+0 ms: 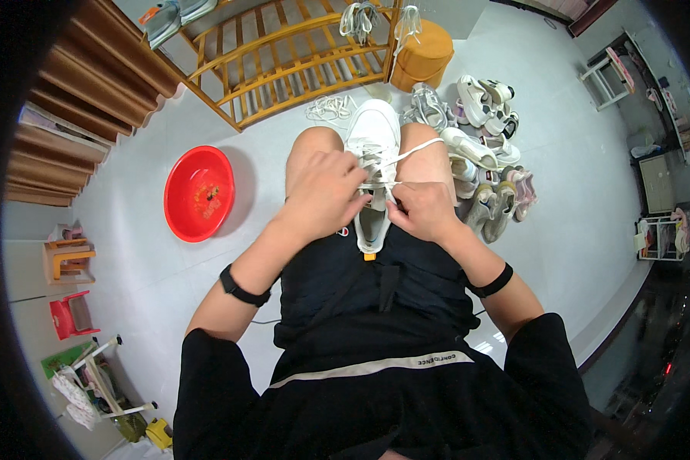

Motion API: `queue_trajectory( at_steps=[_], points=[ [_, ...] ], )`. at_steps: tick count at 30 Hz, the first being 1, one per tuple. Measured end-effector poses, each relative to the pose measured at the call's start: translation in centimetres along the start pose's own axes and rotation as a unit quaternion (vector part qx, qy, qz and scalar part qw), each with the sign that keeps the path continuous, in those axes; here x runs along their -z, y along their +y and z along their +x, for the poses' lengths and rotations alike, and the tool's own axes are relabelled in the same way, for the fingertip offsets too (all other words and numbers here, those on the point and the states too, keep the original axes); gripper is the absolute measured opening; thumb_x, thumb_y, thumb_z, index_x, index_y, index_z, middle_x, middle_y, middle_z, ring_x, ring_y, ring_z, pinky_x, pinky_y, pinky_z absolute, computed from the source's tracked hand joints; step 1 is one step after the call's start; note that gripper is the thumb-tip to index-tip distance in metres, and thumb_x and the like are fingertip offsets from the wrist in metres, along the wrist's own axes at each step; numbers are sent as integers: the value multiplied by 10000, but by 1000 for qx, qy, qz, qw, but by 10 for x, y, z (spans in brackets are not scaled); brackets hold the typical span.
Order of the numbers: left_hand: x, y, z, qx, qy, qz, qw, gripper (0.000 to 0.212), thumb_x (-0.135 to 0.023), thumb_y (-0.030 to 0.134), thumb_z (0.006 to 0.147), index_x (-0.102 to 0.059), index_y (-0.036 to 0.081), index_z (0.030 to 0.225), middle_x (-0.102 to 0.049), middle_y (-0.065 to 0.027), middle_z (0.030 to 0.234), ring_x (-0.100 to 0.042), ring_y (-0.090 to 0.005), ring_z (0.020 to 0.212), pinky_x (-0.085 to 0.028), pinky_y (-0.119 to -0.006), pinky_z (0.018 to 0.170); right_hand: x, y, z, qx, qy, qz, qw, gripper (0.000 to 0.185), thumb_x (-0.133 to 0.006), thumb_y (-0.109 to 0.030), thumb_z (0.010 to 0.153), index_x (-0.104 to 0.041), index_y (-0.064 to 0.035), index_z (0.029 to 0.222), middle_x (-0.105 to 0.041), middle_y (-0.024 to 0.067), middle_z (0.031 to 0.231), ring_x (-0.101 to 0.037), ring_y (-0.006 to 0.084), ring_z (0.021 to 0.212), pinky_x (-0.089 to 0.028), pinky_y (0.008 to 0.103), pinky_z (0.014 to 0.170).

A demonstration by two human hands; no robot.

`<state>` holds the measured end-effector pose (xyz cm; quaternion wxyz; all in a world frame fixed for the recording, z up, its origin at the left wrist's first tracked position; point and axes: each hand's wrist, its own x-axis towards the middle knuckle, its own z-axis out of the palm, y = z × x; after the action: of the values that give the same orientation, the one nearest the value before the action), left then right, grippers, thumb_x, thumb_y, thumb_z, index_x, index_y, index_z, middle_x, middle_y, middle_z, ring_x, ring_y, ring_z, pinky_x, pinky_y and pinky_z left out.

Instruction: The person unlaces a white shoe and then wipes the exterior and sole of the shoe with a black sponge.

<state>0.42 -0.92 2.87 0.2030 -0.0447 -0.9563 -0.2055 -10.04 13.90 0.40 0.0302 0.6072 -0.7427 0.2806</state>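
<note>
A white lace-up sneaker (pixel 374 123) rests across my lap between my knees, its toe pointing away from me and its heel near my shorts. The white shoelace (pixel 420 148) is threaded through part of the eyelets, and one loose length loops out over my right knee. My right hand (pixel 428 208) pinches the lace at the upper eyelets on the sneaker's right side. My left hand (pixel 329 192) lies over the left side of the lacing with its fingers bent; whether it grips any lace is hidden.
A red plastic basin (pixel 175 195) stands on the floor at the left. Several shoes (pixel 471 149) are heaped at the right, near an orange round stool (pixel 431 54). Ahead is a wooden slatted rack (pixel 290 57) with shoelaces (pixel 357 22) hung on it; more white laces (pixel 329 108) lie on the floor.
</note>
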Motion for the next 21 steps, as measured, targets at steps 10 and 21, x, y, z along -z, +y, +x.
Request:
queue_trajectory(
  at_steps=[10,21],
  points=[
    [9,-24,-15,-4,21,1,1000,76,-499,62,620,-502,47,694,-445,-76,676,-427,-250,696,-334,-324,638,4,-1,-3,-3,8,-27,1000,168,-528,-191,629,-445,-67,552,-469,57,502,-475,216,444,-375,312,412],
    [29,-37,-50,89,1,2,996,75,-490,95,715,-488,27,683,-480,-76,716,-428,-226,741,-313,-300,700,7,13,15,-72,127,-51,988,149,-495,-38,626,-486,-16,774,-463,96,853,-422,294,814,-346,358,657]
  ],
)
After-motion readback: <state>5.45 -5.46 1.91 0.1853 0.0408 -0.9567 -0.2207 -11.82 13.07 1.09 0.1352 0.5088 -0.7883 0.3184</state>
